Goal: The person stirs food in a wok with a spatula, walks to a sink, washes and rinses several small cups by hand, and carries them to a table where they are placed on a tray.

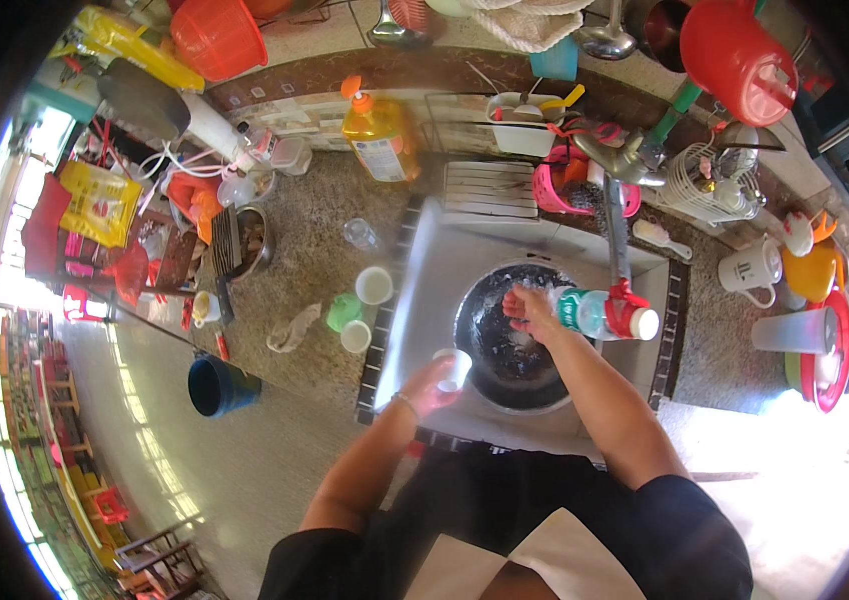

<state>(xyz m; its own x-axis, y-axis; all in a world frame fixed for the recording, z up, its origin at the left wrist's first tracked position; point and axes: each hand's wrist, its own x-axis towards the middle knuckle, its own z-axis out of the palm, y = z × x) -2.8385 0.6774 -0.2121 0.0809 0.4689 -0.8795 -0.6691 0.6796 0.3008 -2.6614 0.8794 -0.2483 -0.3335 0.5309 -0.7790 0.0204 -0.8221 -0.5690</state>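
Observation:
My left hand (428, 388) holds a small white cup (457, 369) over the near left rim of a round, dark-looking basin (481, 375). Water glistens inside this basin, which sits in a tiled sink (436, 285). Above the water is my right hand (533, 315), holding nothing, its fingers slightly apart. Right beside it, a clear plastic bottle (595, 315) with a green label is fixed to the tap by a red wrapping (627, 306). Whether the right fingers touch the bottle's lower end is hard to tell. Two more white cups (374, 286) stand on the counter left of the sink.
Beside the cups lie a green crumpled item (343, 312) and a clear plastic cup (360, 234). Behind them stands a yellow soap pump bottle (381, 146). A pink basket (553, 187) backs the sink; a white mug (749, 271) is rightward. A blue bucket (223, 385) is left.

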